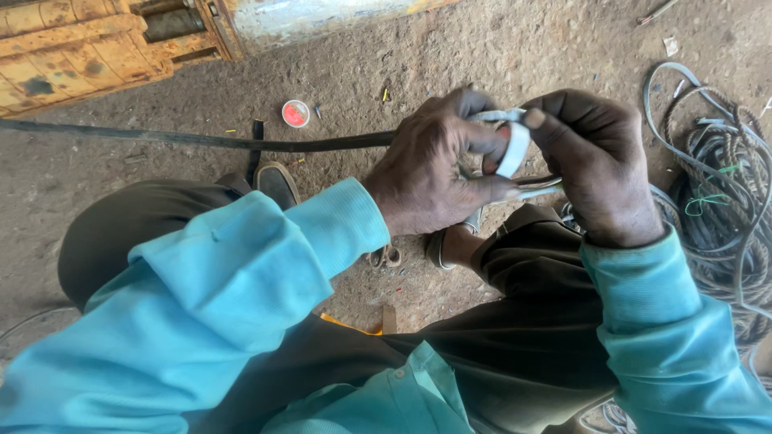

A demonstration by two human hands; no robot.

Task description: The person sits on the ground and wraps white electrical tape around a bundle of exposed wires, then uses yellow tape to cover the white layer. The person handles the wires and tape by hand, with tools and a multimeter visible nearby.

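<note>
Item 1. Black cable (201,140): long, thin, dark. Runs from the left edge of the view across the dirt floor (450,56) and rises into the hands at centre. Looks flexible but with some spring, probably rubber-sheathed; judged moderately light over this length, with a fair grip on the sheath. Best held close to the working end, where the left hand has it.

Item 2. Left hand (430,173): closed around the cable end, fingers curled, thumb pressing forward against the tape.

Item 3. Right hand (599,165): closed, fingers and thumb pinched on the white tape, knuckles up.

Item 4. White tape (515,149): a narrow pale strip, curved in a loop between the two hands, touching both. Soft, thin, very light; judged liable to crease or stick to itself, so best kept taut and held by its edges. Whether a roll lies behind the fingers cannot be told.

Item 5. Small round red and white lid or roll (295,113): on the floor just beyond the cable, well apart from the hands.

Item 6. Heap of ropes and cables (724,185): grey, black and green, tangled, at the right, near the right hand.

Item 7. Yellow worn machine body (72,48): upper left corner.

Item 8. Teal sleeves (241,273), dark trousers, sandalled foot (277,183) beneath the cable.
</note>
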